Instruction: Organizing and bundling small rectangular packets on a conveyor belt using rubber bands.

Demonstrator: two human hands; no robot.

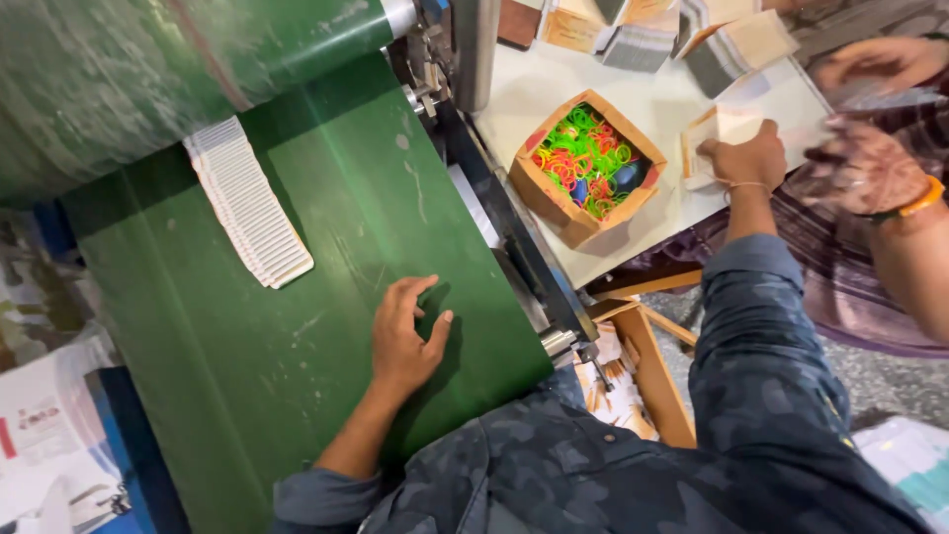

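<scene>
Nearest us, our left hand (403, 341) rests open on the green belt (326, 227), well short of the white card row (247, 203). Farther off, our right hand (746, 158) pinches flat cards (714, 133); we should square them first.

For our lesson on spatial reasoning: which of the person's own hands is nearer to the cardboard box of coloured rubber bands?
Right. The right hand rests on the white table just beside the box. The left hand lies flat on the green belt, farther off.
</scene>
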